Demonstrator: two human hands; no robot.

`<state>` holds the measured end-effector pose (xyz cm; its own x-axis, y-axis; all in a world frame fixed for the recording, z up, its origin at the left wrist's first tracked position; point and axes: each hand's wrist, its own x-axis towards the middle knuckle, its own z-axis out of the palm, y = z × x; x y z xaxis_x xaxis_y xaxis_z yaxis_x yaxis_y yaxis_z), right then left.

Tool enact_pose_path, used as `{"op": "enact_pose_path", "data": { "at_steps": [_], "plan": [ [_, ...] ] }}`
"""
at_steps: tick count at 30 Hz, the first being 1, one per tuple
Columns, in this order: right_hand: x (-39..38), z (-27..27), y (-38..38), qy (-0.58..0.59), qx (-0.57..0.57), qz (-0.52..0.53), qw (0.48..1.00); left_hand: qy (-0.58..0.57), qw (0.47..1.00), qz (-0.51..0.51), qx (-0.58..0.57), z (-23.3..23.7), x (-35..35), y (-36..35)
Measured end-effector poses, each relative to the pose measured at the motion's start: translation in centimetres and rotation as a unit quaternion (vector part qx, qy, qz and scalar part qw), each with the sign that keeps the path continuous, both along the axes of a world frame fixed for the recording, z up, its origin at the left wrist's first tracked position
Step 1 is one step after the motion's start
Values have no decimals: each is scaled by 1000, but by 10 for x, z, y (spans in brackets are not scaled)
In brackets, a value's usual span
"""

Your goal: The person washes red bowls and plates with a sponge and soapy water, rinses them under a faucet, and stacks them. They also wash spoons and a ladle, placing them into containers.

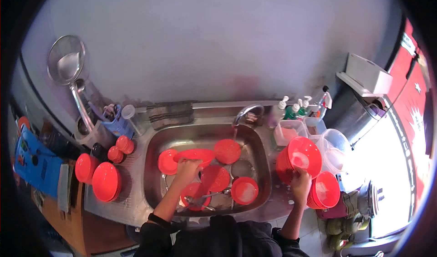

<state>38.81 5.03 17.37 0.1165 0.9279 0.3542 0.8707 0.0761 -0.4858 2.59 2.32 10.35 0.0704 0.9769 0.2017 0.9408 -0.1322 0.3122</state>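
Observation:
My left hand grips a red bowl, seen nearly edge-on, above the left half of the steel sink. On the counter to the right, my right hand is closed on the near rim of a tilted stack of red bowls with suds in the top one. Its fingers are partly hidden. Several more red bowls lie in the sink, one sudsy bowl at the right and one under the running faucet. Spoons rest across a bowl near the front.
A smaller stack of red bowls stands at the counter's right edge, near clear plastic tubs. Soap pump bottles line the back. At the left are stacked red bowls, small red cups and a strainer in a holder.

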Motion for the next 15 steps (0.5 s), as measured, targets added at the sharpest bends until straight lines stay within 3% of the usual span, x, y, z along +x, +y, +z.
{"op": "enact_pose_path", "data": {
  "at_steps": [1, 2, 7, 10, 15],
  "plan": [
    [3, -1, 1, 3, 8, 16, 1000, 0, 1000, 14, -3, 5, -5, -10],
    [6, -4, 5, -82, 2, 12, 997, 31, 998, 45, 35, 12, -11, -23],
    [8, 5, -3, -70, 123, -4, 990, 66, 978, 182, 83, 39, -49, -87],
    [3, 19, -9, -120, 170, 10, 978, 148, 934, 278, 170, 46, -68, -122],
    [-16, 51, -24, -123, 215, 65, 967, 199, 869, 421, 165, 41, -102, -164]
  ]
}}
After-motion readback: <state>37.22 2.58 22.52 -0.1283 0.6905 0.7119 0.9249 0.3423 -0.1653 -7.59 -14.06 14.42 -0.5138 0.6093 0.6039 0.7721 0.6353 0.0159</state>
